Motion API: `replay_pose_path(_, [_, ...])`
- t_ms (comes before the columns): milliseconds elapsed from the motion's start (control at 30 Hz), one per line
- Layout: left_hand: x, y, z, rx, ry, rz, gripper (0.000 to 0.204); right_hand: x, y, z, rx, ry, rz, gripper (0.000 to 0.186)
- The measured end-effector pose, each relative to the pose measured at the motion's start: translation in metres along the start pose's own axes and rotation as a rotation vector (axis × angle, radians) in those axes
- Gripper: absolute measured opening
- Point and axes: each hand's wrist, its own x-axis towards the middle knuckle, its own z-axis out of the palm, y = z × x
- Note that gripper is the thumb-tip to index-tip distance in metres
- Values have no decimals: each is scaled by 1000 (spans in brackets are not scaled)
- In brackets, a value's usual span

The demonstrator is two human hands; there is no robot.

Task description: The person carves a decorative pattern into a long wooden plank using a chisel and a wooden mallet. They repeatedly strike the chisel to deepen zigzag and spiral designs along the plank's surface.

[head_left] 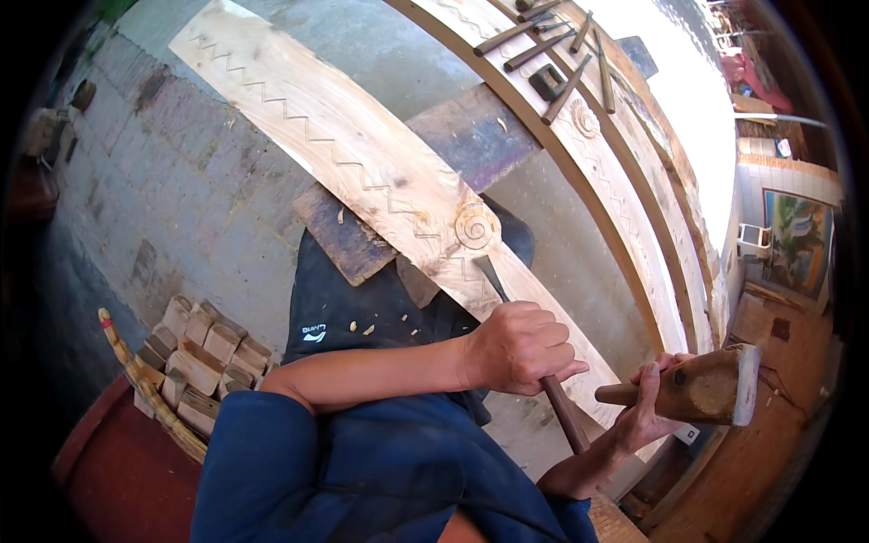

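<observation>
chisel (565,416) slants over the plank (380,154); i judge it light, stiff (probably keen-edged, so hold mid-shaft). from afar, i see the left hand (520,348) with fingers closed around it, the right hand (641,418) gripping the mallet (711,387), right of the plank.

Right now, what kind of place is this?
Probably a woodcarving workshop: there's a carved board, a chisel in the left hand, and a mallet in the right hand.
</observation>
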Motion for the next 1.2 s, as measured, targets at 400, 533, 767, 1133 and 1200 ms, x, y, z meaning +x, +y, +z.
replay_pose_path(400, [3,-7,-4,-25,6,6,45,-17,2,12,3,-41,68,48])
replay_pose_path(533, [4,-8,-6,-26,-7,15,45,-20,1,9,-6,-69,133,51])
replay_pose_path(767, [4,-13,-5,-37,-17,16,45,-25,4,9,1,-78,144,54])
replay_pose_path(1133, [5,-12,-7,-25,-16,14,45,-28,4,9,-2,-57,131,52])
replay_pose_path(1200, [5,-11,-8,-31,-12,12,45,-26,2,10,-3,-54,114,51])
